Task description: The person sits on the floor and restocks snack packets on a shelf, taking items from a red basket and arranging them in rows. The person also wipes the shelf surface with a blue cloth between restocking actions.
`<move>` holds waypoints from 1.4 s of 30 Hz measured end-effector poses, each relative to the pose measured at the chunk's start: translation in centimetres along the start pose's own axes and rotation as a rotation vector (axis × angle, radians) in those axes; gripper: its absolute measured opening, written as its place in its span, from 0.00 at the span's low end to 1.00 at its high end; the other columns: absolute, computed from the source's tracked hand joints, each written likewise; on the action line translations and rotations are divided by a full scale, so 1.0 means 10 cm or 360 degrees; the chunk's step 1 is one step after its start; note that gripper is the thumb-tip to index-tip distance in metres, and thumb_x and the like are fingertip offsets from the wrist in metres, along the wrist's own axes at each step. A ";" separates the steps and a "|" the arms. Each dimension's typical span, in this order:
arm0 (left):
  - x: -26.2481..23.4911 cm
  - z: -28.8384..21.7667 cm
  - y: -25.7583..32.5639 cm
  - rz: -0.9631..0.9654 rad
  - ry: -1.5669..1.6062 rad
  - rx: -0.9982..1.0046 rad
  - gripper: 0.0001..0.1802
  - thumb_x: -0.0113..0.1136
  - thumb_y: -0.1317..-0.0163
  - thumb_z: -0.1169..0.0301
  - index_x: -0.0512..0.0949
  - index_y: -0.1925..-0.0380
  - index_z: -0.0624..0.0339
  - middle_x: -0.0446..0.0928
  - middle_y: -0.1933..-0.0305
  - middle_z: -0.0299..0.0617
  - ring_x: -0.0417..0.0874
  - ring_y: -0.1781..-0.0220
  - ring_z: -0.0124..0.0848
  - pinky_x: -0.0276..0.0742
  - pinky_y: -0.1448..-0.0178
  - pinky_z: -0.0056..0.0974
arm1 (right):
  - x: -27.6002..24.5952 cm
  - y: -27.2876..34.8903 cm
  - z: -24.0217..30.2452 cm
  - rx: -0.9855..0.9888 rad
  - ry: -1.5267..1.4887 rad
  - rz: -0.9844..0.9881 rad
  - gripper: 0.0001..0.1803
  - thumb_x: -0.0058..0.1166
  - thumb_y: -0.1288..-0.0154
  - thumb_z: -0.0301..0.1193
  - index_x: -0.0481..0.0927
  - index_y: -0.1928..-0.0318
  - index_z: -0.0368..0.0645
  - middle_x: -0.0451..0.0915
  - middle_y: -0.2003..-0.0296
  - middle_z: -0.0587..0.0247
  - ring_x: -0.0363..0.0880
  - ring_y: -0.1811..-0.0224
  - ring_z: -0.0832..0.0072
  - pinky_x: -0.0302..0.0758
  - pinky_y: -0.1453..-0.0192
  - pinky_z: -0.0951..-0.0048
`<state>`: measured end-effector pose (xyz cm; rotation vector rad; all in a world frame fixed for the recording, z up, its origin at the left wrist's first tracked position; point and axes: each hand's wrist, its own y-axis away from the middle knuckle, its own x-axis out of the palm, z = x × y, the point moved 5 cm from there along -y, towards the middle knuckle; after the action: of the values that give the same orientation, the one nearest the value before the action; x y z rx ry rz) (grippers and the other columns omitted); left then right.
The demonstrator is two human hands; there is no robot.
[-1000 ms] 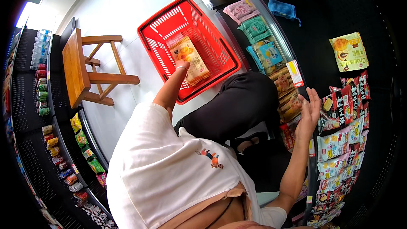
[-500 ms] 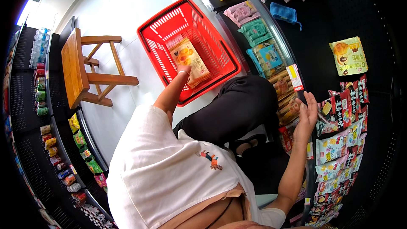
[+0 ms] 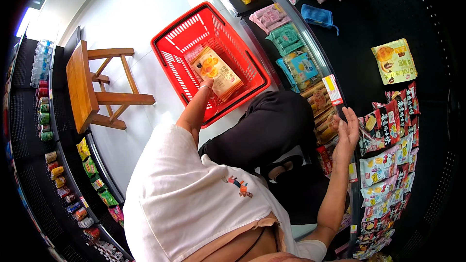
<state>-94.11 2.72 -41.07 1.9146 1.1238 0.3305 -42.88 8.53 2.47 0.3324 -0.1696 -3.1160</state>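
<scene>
In the red shopping basket (image 3: 262, 87), a flat cream-and-orange snack packet (image 3: 211, 67) lies tilted on others like it. My left hand (image 3: 207, 84) grips the packet's near-left edge, and its fingertips are hidden. A wristband circles that wrist. Beside the shelf edge, my right hand (image 3: 346, 128) is raised with its fingers apart and holds nothing. The closest goods to it are brown bread-like packs (image 3: 321, 123) on the lower shelf. Further right, a yellow-green snack packet (image 3: 394, 61) lies on the black shelf.
A wooden stool (image 3: 80, 87) stands left of the basket on the pale floor. Shelves with cans and bags line the left side. Red and white snack bags (image 3: 388, 162) fill the near right shelf. A blue pouch (image 3: 318, 16) rests on the upper right shelf. My bent knee is beside the basket.
My left hand has moved from over the packet's face to its near edge, so more of the packet's front shows. The view has shifted slightly. My right hand stays by the shelf edge.
</scene>
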 end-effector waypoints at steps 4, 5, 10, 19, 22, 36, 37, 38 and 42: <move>0.00 0.19 -0.11 0.0127 0.0170 -0.0186 0.24 0.69 0.43 0.67 0.76 0.48 0.64 0.81 0.55 0.46 0.84 0.62 0.43 0.81 0.68 0.46 | 0.02 -0.02 -0.07 0.0037 0.0000 0.0028 0.25 0.48 0.26 0.26 0.64 0.31 0.37 0.71 0.35 0.56 0.78 0.44 0.74 0.75 0.44 0.76; 0.03 0.21 -0.09 0.0112 0.0168 -0.0194 0.24 0.69 0.44 0.66 0.77 0.49 0.64 0.81 0.56 0.46 0.84 0.63 0.43 0.80 0.69 0.47 | 0.03 -0.03 -0.09 0.0045 0.0000 0.0028 0.25 0.48 0.26 0.26 0.64 0.31 0.37 0.71 0.35 0.56 0.78 0.44 0.74 0.75 0.44 0.76; 0.11 0.23 -0.04 -0.0003 0.0240 -0.0098 0.23 0.69 0.46 0.67 0.77 0.51 0.63 0.81 0.60 0.46 0.83 0.70 0.42 0.76 0.75 0.46 | 0.13 -0.05 -0.11 0.0077 0.0017 0.0060 0.25 0.48 0.26 0.26 0.65 0.31 0.37 0.72 0.36 0.56 0.78 0.44 0.75 0.74 0.45 0.76; 0.06 0.20 -0.01 -0.0100 0.0196 -0.0134 0.21 0.70 0.46 0.67 0.77 0.53 0.64 0.80 0.61 0.45 0.82 0.69 0.43 0.77 0.73 0.47 | 0.50 -0.40 0.41 -0.0106 -0.0031 0.0146 0.23 0.47 0.27 0.24 0.68 0.34 0.36 0.74 0.38 0.57 0.78 0.46 0.74 0.73 0.46 0.76; 0.07 0.24 0.00 -0.0125 0.0328 -0.0091 0.21 0.71 0.46 0.67 0.78 0.55 0.66 0.80 0.63 0.45 0.81 0.71 0.42 0.76 0.74 0.47 | 0.95 -0.58 0.91 -0.0278 -0.0083 0.0291 0.23 0.48 0.28 0.24 0.68 0.34 0.35 0.74 0.38 0.56 0.79 0.45 0.73 0.73 0.46 0.75; 0.21 0.69 -0.84 0.0579 0.0516 -0.0198 0.20 0.70 0.43 0.69 0.77 0.53 0.64 0.82 0.58 0.43 0.83 0.63 0.41 0.81 0.62 0.45 | 4.15 -0.92 0.71 -0.0534 0.0235 0.0659 0.25 0.59 0.41 0.28 0.73 0.43 0.35 0.77 0.47 0.39 0.75 0.42 0.48 0.72 0.35 0.56; 0.24 0.73 -0.95 0.0604 0.0586 -0.0241 0.21 0.71 0.43 0.69 0.77 0.51 0.64 0.82 0.57 0.44 0.84 0.62 0.42 0.81 0.61 0.45 | 4.09 -0.96 0.49 -0.0543 0.0233 0.0547 0.23 0.58 0.40 0.29 0.75 0.44 0.35 0.78 0.46 0.39 0.76 0.41 0.49 0.73 0.36 0.56; 0.33 0.77 -1.06 0.0654 0.0640 -0.0297 0.22 0.71 0.43 0.69 0.77 0.50 0.65 0.82 0.55 0.44 0.84 0.61 0.43 0.82 0.60 0.46 | 4.03 -1.03 0.07 -0.0432 0.0245 0.0472 0.25 0.59 0.41 0.32 0.75 0.44 0.35 0.79 0.46 0.40 0.77 0.41 0.51 0.74 0.38 0.57; 0.45 0.85 -1.22 0.0849 0.0739 -0.0507 0.33 0.73 0.44 0.70 0.70 0.40 0.65 0.79 0.44 0.48 0.83 0.51 0.50 0.82 0.50 0.56 | 3.79 -1.07 -0.94 0.0188 0.0680 0.0486 0.28 0.62 0.44 0.34 0.76 0.43 0.35 0.79 0.46 0.40 0.79 0.41 0.54 0.74 0.38 0.61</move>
<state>-93.57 4.33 -56.52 1.8643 0.7530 1.2222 -77.85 17.63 -15.74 0.8694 -0.3599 -2.6660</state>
